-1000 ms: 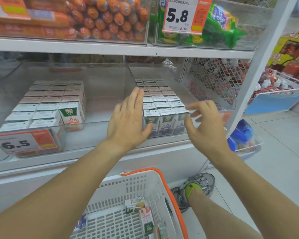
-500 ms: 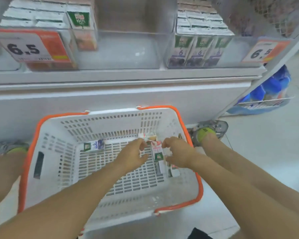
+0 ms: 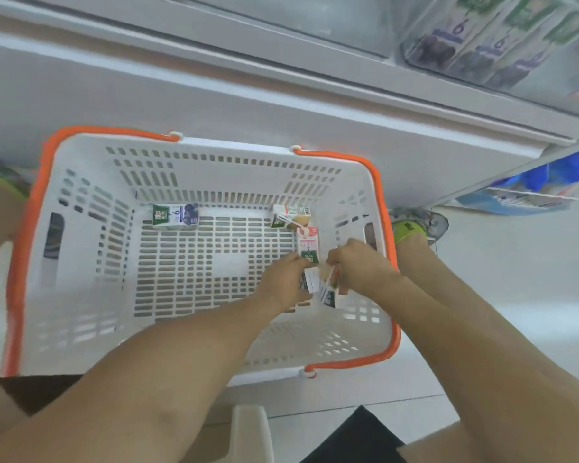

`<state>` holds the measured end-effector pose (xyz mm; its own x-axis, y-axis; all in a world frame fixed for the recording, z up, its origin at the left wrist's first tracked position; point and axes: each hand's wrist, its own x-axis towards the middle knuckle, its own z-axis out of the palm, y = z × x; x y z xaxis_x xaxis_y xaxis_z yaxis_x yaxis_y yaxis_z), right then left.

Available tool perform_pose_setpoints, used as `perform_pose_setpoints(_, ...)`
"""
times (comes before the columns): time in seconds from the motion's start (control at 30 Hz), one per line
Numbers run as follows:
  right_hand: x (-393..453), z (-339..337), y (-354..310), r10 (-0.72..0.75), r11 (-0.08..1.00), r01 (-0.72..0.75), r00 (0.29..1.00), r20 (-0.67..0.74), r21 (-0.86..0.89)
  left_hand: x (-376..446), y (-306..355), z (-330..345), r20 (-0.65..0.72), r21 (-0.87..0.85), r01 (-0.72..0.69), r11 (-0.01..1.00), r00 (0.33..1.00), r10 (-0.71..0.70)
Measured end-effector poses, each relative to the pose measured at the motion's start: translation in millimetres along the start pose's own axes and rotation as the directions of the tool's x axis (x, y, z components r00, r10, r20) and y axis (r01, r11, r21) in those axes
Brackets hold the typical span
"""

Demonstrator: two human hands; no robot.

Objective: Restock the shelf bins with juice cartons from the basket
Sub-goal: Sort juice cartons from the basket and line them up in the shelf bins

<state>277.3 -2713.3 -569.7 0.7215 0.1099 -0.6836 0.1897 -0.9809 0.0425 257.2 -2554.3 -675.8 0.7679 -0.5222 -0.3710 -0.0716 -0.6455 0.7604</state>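
Basket [image 3: 81,262]: white slotted plastic, rectangular, sloping walls, orange rim and handles; it is sitting on the floor [image 3: 515,279] against the shelf base [image 3: 214,95].
Blue carton [image 3: 175,215]: small box, lying flat at the far left of the basket bottom, long axis running left to right, green end pointing left.
Yellow carton [image 3: 291,215]: lying flat at the far right, long axis roughly left to right, a straw showing across its face.
Pink carton [image 3: 308,243]: lying just beside the yellow one, long axis running away from the person, green end pointing toward the hands.
Near cartons [image 3: 318,287]: a small cluster between the two hands, tilted, white panels showing; how many I cannot tell.
Left hand [image 3: 286,282]: fingers are curling round the left side of the near cartons, fingertips touching the pink carton's green end.
Right hand [image 3: 361,265]: fingers are curling over the right side of the same cluster, gripping it.
Bin [image 3: 415,45]: clear rigid plastic on the shelf above, upright purple-and-green cartons standing inside, blurred.
Shoe [image 3: 415,225]: grey with a lime tongue, resting on pale glossy tile right of the basket.
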Motion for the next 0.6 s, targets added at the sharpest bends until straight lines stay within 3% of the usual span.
perform_pose_setpoints(0.1,-9.0,3.3,5.4,0.003,0.997,-0.001,0.999,-0.032,0.074,-7.4,-6.3,-14.0,-0.069,-0.104,0.004,0.995,0.998,-0.011)
perform_pose_setpoints(0.23,-14.5,8.9,5.1,-0.014,0.994,0.020,0.999,-0.052,0.104,-23.0,-32.5,-38.1,0.093,-0.362,0.221,0.905,0.975,-0.201)
perform_pose_setpoints(0.33,-17.0,-1.1,3.6,0.045,0.957,-0.018,0.995,-0.087,0.288,-35.6,-44.8,-64.2,0.211,-0.563,0.360,0.744,0.933,-0.292)
perform_pose_setpoints(0.43,-29.3,-24.1,-2.0,0.147,0.851,-0.040,0.975,-0.164,0.524,-53.5,-40.3,-95.9,0.360,-0.711,0.452,0.538,0.892,-0.274)
perform_pose_setpoints(0.6,-56.3,-70.4,-16.7,0.262,0.620,0.042,0.930,-0.258,0.783,-74.6,-9.6,-139.5,0.368,-0.917,0.387,0.095,0.914,-0.172)
